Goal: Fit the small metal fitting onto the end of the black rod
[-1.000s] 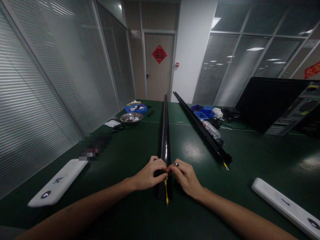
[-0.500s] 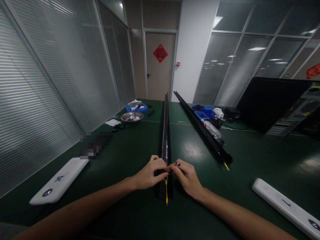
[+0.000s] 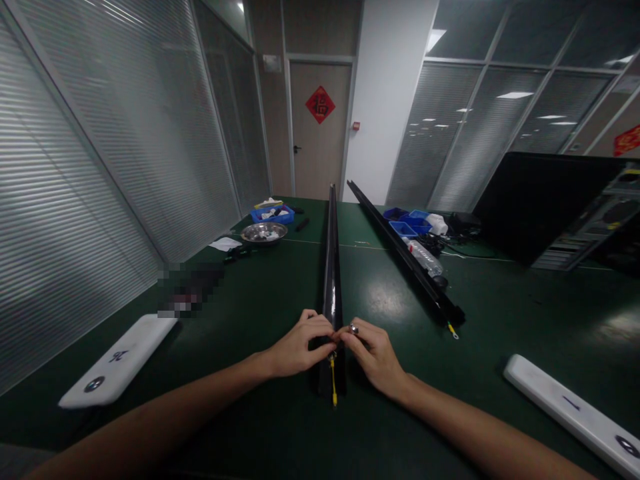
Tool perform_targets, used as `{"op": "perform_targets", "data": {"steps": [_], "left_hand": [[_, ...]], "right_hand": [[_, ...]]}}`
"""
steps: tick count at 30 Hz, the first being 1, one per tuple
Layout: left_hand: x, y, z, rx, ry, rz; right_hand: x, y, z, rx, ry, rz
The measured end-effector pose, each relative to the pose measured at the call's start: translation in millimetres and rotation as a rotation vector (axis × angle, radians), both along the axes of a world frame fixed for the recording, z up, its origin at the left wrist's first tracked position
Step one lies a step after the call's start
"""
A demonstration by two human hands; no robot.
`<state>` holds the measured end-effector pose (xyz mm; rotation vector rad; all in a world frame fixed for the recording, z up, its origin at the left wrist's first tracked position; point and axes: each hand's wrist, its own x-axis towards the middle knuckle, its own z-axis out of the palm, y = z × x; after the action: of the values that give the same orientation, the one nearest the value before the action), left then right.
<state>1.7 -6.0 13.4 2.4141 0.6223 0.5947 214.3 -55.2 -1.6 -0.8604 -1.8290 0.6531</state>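
A long black rail lies lengthwise on the green table, its near end under my hands. From that end a short yellow wire with a lug sticks out toward me. My left hand is closed over the rail, thumb and fingers pinched together just above the wire. My right hand, with a ring on one finger, pinches at the same spot from the right, its fingertips meeting those of the left. Whatever small piece lies between the fingertips is hidden.
To the right lies a second black rail with a yellow-green wire. White numbered cases flank me. Further back are a metal bowl, a blue tray, blue bins, a plastic bottle and a large black casing.
Both hands keep the same pinch at the rail's end. The yellow wire's tip has shifted very slightly; nothing else has visibly moved.
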Motion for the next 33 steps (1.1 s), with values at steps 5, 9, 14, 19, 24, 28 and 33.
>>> {"op": "perform_targets", "data": {"steps": [5, 9, 14, 19, 24, 28, 33], "left_hand": [[-0.5, 0.1, 0.0, -0.004, 0.003, -0.002], [-1.6, 0.6, -0.7, -0.007, 0.009, -0.011], [-0.7, 0.3, -1.0, -0.001, 0.004, -0.011], [0.2, -0.8, -0.7, 0.008, -0.004, -0.003], [0.0, -0.8, -1.0, 0.008, 0.000, 0.000], [0.0, -0.5, -2.1, 0.000, 0.001, 0.006], [-0.5, -0.3, -3.2, 0.005, -0.003, 0.021]], "right_hand": [[-0.4, -0.6, 1.9, -0.025, -0.016, 0.009], [-0.4, -0.6, 2.7, -0.035, -0.026, 0.020], [-0.7, 0.0, 1.9, -0.043, -0.040, 0.018], [-1.2, -1.1, 2.6, -0.028, -0.033, 0.025], [-1.2, -2.6, 5.7, -0.028, -0.015, 0.030], [-0.7, -3.2, 5.4, -0.036, -0.019, 0.023], [1.2, -3.9, 0.7, -0.044, 0.037, -0.053]]}}
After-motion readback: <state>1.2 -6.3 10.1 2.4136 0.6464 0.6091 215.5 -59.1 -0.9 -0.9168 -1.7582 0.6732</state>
